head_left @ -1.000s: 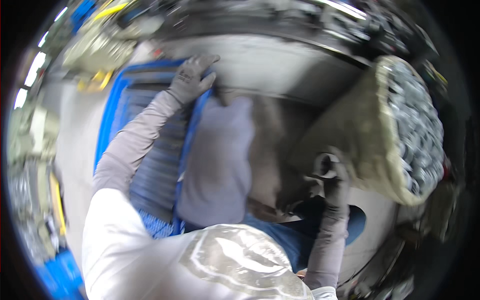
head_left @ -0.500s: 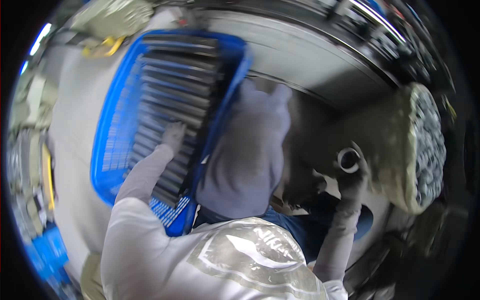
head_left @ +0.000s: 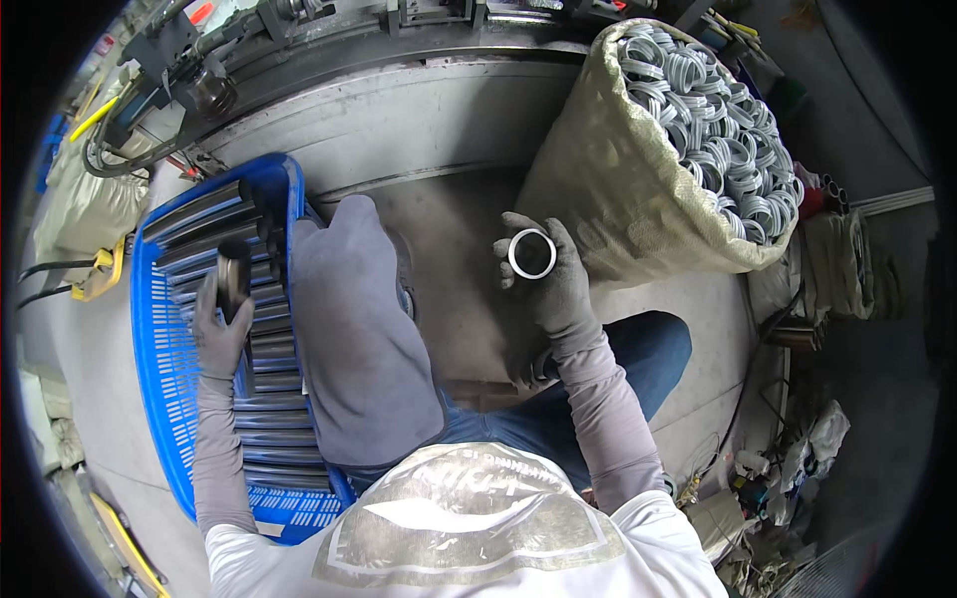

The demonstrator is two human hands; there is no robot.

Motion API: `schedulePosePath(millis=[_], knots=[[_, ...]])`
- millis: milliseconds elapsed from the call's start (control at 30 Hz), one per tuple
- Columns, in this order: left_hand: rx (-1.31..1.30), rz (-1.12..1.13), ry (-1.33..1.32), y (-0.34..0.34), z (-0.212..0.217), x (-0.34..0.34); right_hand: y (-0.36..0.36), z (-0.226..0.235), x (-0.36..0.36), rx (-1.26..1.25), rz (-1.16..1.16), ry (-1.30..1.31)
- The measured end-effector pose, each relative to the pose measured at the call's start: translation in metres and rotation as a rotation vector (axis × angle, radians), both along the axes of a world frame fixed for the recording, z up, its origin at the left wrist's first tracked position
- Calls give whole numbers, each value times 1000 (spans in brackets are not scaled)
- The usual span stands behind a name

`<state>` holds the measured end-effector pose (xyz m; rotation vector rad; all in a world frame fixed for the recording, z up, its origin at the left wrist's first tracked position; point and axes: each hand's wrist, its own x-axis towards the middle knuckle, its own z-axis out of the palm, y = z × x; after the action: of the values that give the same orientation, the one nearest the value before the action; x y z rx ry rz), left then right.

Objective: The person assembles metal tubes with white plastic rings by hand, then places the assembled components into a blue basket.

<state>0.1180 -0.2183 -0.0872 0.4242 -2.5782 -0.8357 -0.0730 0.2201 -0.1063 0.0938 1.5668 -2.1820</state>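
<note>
Filling the sack [head_left: 608, 179] are rings [head_left: 723, 130]; the blue basket [head_left: 146, 349] holds tubes [head_left: 284, 439].

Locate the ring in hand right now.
Head view, slightly right of centre: the pale ring is in the right hand, just off the lower-left side of the tan sack in the picture.
</note>
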Motion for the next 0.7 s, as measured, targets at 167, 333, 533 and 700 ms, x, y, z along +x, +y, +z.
schedulePosePath(millis=[167,333,533,700], knots=[[-432,-601,127,146,120,-69,-15,16,8,457,18,436],[-477,-732,-49,210,89,-107,-19,20,15,436,-60,582],[-452,-745,-82,220,79,-115,-15,30,17,362,-131,642],[-474,-778,-115,225,80,-113,-17,14,21,479,-165,748]])
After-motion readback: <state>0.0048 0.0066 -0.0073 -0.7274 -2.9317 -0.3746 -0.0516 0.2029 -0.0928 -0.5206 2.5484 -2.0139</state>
